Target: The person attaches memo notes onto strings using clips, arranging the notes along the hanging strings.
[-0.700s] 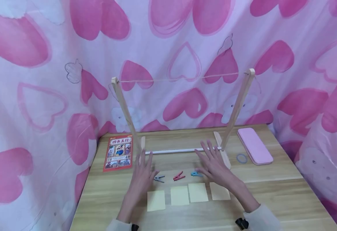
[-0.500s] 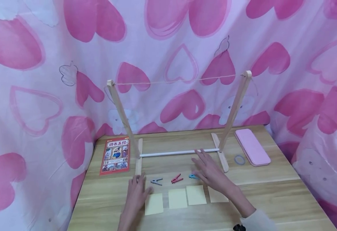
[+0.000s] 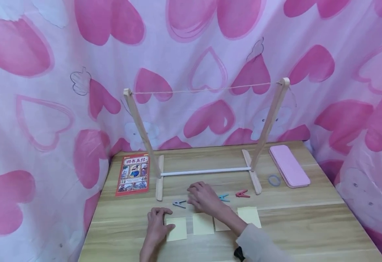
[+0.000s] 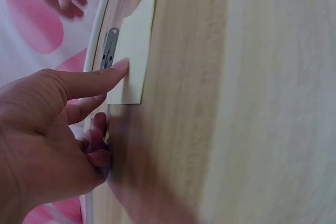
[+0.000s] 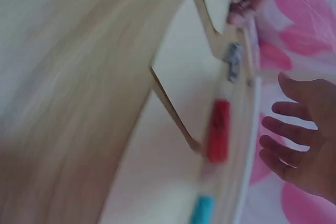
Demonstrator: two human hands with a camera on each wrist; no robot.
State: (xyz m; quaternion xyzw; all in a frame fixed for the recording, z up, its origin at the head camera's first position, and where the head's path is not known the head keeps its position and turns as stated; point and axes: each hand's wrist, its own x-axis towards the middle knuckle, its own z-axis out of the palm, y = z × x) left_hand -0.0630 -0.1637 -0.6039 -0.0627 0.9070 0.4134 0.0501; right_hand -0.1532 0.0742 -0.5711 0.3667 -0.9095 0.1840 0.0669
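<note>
Loosely bent and pinching nothing, the left grip (image 3: 158,226) has its thumb at the edge of a yellow sticky note (image 3: 178,230). Farther off, the right grip (image 3: 205,198) hovers relaxed, empty, between grey clothespin (image 3: 179,204) and blue clothespin (image 3: 224,197); beyond both stands a wooden frame (image 3: 269,125).

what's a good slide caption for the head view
Left hand at the leftmost sticky note, right hand between a grey clothespin and a blue one, before a string-topped wooden frame.
</note>
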